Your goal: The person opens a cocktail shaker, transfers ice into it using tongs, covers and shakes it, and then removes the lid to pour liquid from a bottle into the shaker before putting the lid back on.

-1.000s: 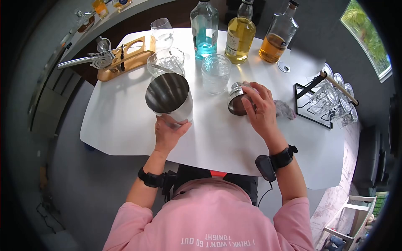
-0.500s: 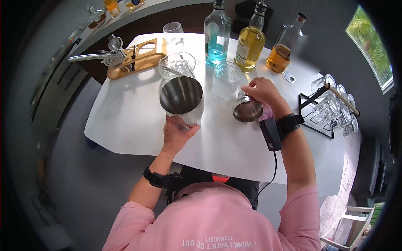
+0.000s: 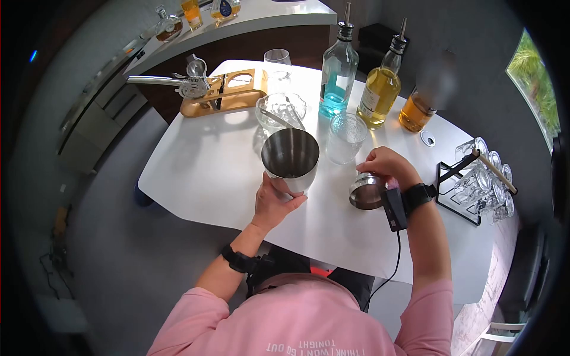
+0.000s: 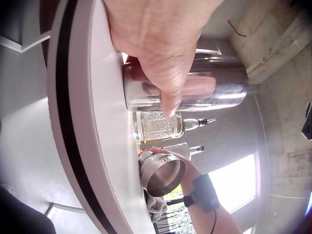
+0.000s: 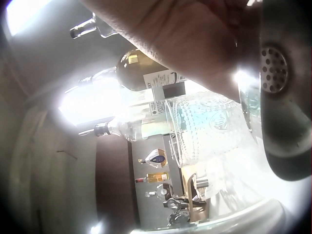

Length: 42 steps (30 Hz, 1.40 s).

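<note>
My left hand (image 3: 274, 204) grips the lower side of a steel shaker tin (image 3: 292, 157), its wide mouth up. In the left wrist view the tin (image 4: 219, 83) stands at the tabletop with my thumb along its wall. To the right, my right hand (image 3: 389, 165) holds the shaker's strainer top (image 3: 366, 194) by its narrow end, the wide opening facing me. Small strainer holes (image 5: 274, 70) show inside it in the right wrist view. Behind the two hands stands a patterned glass (image 3: 345, 139). A pink-grey cloth lies beside the strainer top, mostly hidden by my wrist.
A glass bowl with tongs (image 3: 279, 113) sits behind the tin. Farther back are a blue-liquid bottle (image 3: 337, 83), a yellow one (image 3: 380, 95), an amber one (image 3: 415, 113) and a wooden bar-tool stand (image 3: 237, 101). A rack of hanging glasses (image 3: 475, 184) stands at right.
My right hand has swung from beside the strainer top to its far, narrow end and tilted its opening towards me. The left hand keeps its grip on the tin. The head view has shifted.
</note>
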{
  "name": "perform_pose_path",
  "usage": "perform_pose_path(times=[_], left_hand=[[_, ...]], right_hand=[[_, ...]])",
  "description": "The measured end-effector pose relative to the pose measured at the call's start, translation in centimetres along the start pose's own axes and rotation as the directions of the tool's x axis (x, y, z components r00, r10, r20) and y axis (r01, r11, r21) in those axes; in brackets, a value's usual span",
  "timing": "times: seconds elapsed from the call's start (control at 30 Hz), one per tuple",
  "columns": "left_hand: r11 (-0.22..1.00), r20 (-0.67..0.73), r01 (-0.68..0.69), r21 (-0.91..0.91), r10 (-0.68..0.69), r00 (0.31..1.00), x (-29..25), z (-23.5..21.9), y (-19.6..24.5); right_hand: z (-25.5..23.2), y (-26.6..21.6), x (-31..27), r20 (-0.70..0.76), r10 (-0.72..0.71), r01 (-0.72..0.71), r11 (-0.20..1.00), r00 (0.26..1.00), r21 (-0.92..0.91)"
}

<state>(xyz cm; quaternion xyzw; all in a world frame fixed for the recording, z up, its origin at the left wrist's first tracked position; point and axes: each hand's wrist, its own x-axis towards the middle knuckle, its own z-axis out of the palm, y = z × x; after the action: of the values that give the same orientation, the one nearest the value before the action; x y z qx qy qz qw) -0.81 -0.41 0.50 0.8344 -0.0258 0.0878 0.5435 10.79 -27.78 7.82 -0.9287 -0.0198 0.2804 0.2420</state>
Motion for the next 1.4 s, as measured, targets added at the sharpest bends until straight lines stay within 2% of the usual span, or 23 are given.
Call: perform_pose_path(times=[0.07,0.1,0.17,0.23,0.27,0.37,0.4,0.47,0.5,0.57,0.6,0.67,0.73,0.8,0.87,0.93,1.0,1.1,1.13,1.2,1.23,1.27,1.4], left_hand=[[1.0,0.006,0.011,-0.028,-0.011,1.0,0.0,0.0,0.4],[1.0,0.005,0.014,-0.022,-0.014,1.0,0.1,-0.2,0.5],[0.997,-0.009,-0.051,0.055,0.051,0.999,0.0,-0.3,0.5],[0.996,-0.012,-0.055,0.07,0.056,0.998,-0.1,-0.2,0.2],[0.994,-0.014,-0.066,0.083,0.067,0.998,0.0,-0.1,0.1],[0.996,0.006,-0.032,0.085,0.031,0.999,0.1,-0.2,0.1],[0.996,0.007,-0.023,0.082,0.023,1.0,0.1,-0.2,0.0],[0.999,0.026,-0.04,-0.005,0.04,0.999,0.2,-0.3,-0.2],[1.0,0.024,-0.031,-0.003,0.031,0.999,0.2,-0.2,-0.5],[0.999,0.007,-0.034,0.006,0.034,0.999,0.3,0.0,-0.8],[1.0,0.001,-0.028,0.007,0.028,1.0,0.3,0.1,-0.7],[0.999,-0.005,-0.044,0.011,0.044,0.999,0.2,0.1,-0.2],[0.998,-0.004,-0.053,0.024,0.054,0.999,0.2,0.1,-0.5],[0.997,0.004,-0.063,0.035,0.063,0.998,0.4,-0.1,-0.6],[0.984,-0.03,-0.162,0.076,0.164,0.986,0.3,-0.3,0.2],[0.984,-0.034,-0.157,0.083,0.16,0.986,0.3,-0.3,0.0],[0.984,-0.033,-0.156,0.088,0.16,0.987,0.3,-0.2,-0.2],[0.984,-0.031,-0.161,0.073,0.164,0.986,0.4,-0.5,-0.2],[0.988,0.002,-0.127,0.087,0.127,0.992,0.4,-0.7,0.0],[0.99,0.037,-0.102,0.095,0.099,0.994,0.6,-0.9,0.4],[0.96,0.083,-0.089,-0.265,0.114,0.99,0.9,-1.3,1.3],[0.807,0.118,-0.049,-0.589,0.145,0.982,1.1,-1.4,1.8],[0.867,0.028,-0.163,-0.471,0.199,0.98,1.8,-2.0,2.3]], right_hand=[[-0.5,-0.6,-1.0,0.015,0.029,-0.03,0.998,0.999,0.047],[-0.6,-0.7,-1.3,0.032,0.047,-0.05,0.99,0.998,0.132],[-0.9,-0.1,-2.1,0.052,0.061,-0.071,0.974,0.997,0.213],[-1.1,0.6,-3.0,0.012,-0.035,0.027,0.907,0.999,0.42],[-1.2,0.8,-3.6,0.016,-0.03,0.021,0.907,0.999,0.42],[-2.0,0.9,-5.2,-0.247,-0.154,0.285,0.667,0.957,0.689],[-2.6,0.6,-5.5,-0.307,-0.223,0.379,0.59,0.925,0.713],[-2.9,-2.0,-6.3,-0.52,-0.269,0.586,0.399,0.81,0.705],[-2.9,-3.6,-6.9,-0.513,-0.271,0.58,0.4,0.815,0.71],[-2.4,-7.0,-7.8,-0.716,-0.356,0.799,0.281,0.601,0.531],[-1.8,-8.4,-8.0,-0.755,-0.381,0.846,0.261,0.533,0.466],[-0.8,-10.4,-8.3,-0.719,-0.502,0.875,0.323,0.481,0.36],[-0.2,-12.0,-7.5,-0.732,-0.657,0.908,0.396,0.178,-0.134],[0.4,-13.7,-7.9,-0.716,-0.672,0.896,0.416,0.188,-0.155],[0.7,-14.6,-7.8,-0.666,-0.734,0.873,0.406,0.134,-0.272],[0.6,-15.1,-8.1,-0.655,-0.742,0.86,0.422,0.145,-0.287],[0.6,-15.4,-8.2,-0.629,-0.748,0.844,0.464,0.21,-0.27],[0.7,-15.8,-8.2,-0.631,-0.737,0.843,0.482,0.243,-0.238],[0.9,-15.8,-8.1,-0.632,-0.734,0.841,0.486,0.247,-0.236],[1.5,-15.6,-7.7,-0.678,-0.707,0.835,0.486,0.201,-0.258],[1.7,-15.5,-7.6,-0.679,-0.706,0.832,0.49,0.203,-0.261],[1.9,-15.4,-7.5,-0.689,-0.7,0.834,0.484,0.188,-0.264],[3.2,-15.1,-6.6,-0.706,-0.692,0.891,0.404,0.151,-0.206]])
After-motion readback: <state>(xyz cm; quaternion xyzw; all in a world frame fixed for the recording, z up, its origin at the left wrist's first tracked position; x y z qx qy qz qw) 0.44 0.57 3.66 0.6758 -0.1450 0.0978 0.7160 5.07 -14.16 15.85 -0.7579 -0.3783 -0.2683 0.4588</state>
